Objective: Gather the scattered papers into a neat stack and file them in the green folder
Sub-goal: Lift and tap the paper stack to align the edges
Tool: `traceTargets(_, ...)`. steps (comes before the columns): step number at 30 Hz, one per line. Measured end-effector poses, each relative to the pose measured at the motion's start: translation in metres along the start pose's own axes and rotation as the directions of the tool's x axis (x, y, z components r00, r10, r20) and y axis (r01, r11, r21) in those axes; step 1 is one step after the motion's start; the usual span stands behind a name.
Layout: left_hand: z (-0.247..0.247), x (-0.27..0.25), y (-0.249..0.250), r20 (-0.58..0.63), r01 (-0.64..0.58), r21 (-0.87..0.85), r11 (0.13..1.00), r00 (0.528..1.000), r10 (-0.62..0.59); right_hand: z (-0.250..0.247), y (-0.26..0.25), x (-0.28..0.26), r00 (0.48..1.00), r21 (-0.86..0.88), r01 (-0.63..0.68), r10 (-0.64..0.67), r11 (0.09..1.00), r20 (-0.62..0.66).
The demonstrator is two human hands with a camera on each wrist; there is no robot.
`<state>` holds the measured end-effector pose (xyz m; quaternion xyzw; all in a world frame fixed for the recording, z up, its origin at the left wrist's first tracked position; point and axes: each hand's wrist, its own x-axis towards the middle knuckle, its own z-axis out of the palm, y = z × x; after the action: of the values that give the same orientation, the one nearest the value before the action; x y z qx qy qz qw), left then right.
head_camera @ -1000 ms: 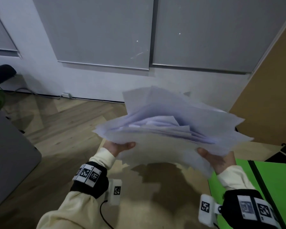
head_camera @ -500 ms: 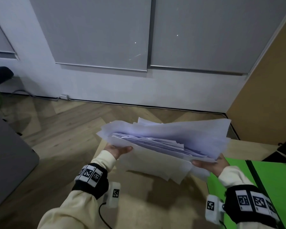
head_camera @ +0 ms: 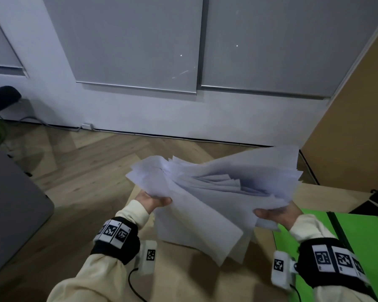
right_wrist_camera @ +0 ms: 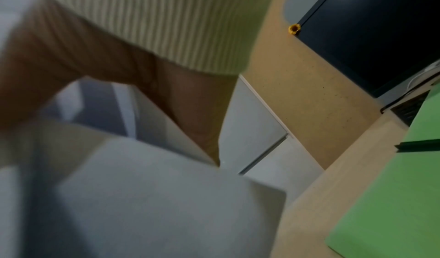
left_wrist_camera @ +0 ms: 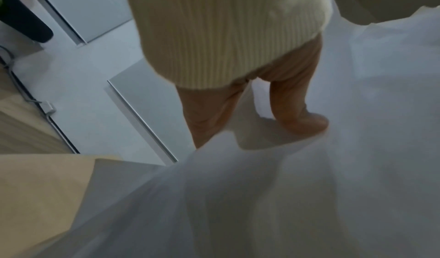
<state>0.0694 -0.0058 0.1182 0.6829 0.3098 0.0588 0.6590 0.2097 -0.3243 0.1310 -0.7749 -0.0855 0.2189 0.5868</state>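
Note:
A loose, fanned bundle of white papers point(head_camera: 216, 192) hangs in the air over the light wooden table point(head_camera: 183, 269); its sheets are uneven and some droop toward the table. My left hand point(head_camera: 153, 201) grips the bundle's left edge, thumb on top. My right hand point(head_camera: 275, 214) grips the right edge. The left wrist view shows the thumb point(left_wrist_camera: 302, 115) pressed on the papers point(left_wrist_camera: 262, 205). Blurred papers point(right_wrist_camera: 154, 196) under my right hand point(right_wrist_camera: 95, 70) fill the right wrist view. The green folder point(head_camera: 358, 247) lies open on the table at the lower right, also as the folder point(right_wrist_camera: 393, 196).
A grey tabletop point(head_camera: 11, 203) stands at the left over the wood floor point(head_camera: 85, 166). A white wall with grey panels point(head_camera: 140, 51) is ahead, a tan partition point(head_camera: 358, 127) at the right. A dark laptop point(right_wrist_camera: 381, 36) sits beyond the folder.
The bundle has come down from chest height toward the table and tilted, its right side now higher. Both hands keep their grip on its edges.

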Motion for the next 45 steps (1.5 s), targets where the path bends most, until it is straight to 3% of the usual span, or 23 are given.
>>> traceTargets(2, -0.006, -0.001, -0.001, 0.060, -0.011, -0.026, 1.000, 0.998, 0.013, -0.003, -0.007, -0.008, 0.996, -0.074, -0.062, 0.067, 0.995, 0.066)
traceTargets(5, -0.007, -0.001, 0.000, 0.058, -0.017, -0.011, 1.000, 0.998, 0.018, -0.005, -0.014, -0.017, 0.978, -0.171, -0.111, 0.138, 0.979, 0.156)
traceTargets(7, -0.006, 0.000, 0.002, 0.052, -0.019, -0.016, 1.000, 0.998, 0.020, -0.005, -0.011, -0.018, 0.971, -0.147, -0.131, 0.157, 0.980, 0.181)
traceTargets(12, 0.006, 0.002, 0.006, -0.146, -0.001, -0.066, 0.998, 0.989, -0.009, 0.009, -0.005, -0.013, 0.993, 0.019, -0.111, 0.111, 0.994, -0.032)
traceTargets(15, 0.018, 0.006, 0.007, -0.266, -0.012, -0.050, 0.999, 0.964, -0.002, 0.016, -0.002, -0.011, 0.978, 0.045, -0.080, 0.087, 0.996, -0.188)
traceTargets(20, 0.031, 0.000, 0.017, -0.325, -0.179, -0.091, 0.980, 0.935, 0.141, 0.027, -0.001, -0.011, 0.932, 0.105, -0.002, 0.040, 0.994, -0.361)
traceTargets(23, 0.034, -0.007, 0.026, -0.320, -0.311, 0.014, 0.950, 0.899, 0.299, 0.022, -0.009, -0.011, 0.903, 0.111, 0.029, 0.022, 0.993, -0.429)
traceTargets(25, 0.033, -0.008, 0.028, -0.295, -0.381, 0.030, 0.924, 0.880, 0.373, 0.016, -0.017, -0.011, 0.906, 0.084, 0.047, -0.007, 0.995, -0.424)
traceTargets(27, 0.029, -0.008, 0.029, -0.295, -0.379, 0.010, 0.925, 0.883, 0.364, 0.009, -0.024, -0.012, 0.928, 0.069, 0.062, -0.032, 0.996, -0.372)
traceTargets(30, 0.023, -0.002, 0.025, -0.317, -0.296, -0.006, 0.955, 0.907, 0.279, -0.003, -0.033, -0.013, 0.983, 0.017, 0.019, -0.016, 1.000, -0.181)
traceTargets(33, 0.020, 0.007, 0.010, -0.343, -0.144, -0.062, 0.988, 0.932, 0.115, -0.011, -0.017, -0.007, 0.998, 0.093, -0.048, 0.051, 0.995, -0.024)
traceTargets(37, 0.017, 0.021, -0.035, -0.346, 0.058, -0.089, 0.994, 0.934, -0.085, 0.000, 0.044, 0.006, 0.965, 0.174, -0.246, 0.259, 0.954, -0.053)
traceTargets(41, 0.018, 0.022, -0.075, -0.345, 0.288, -0.015, 0.958, 0.897, -0.275, 0.023, 0.115, 0.006, 0.923, -0.120, -0.356, 0.328, 0.927, -0.202)
traceTargets(45, 0.015, 0.023, -0.111, -0.375, 0.437, 0.093, 0.895, 0.848, -0.375, 0.045, 0.151, 0.005, 0.866, -0.139, -0.444, 0.384, 0.885, -0.321)
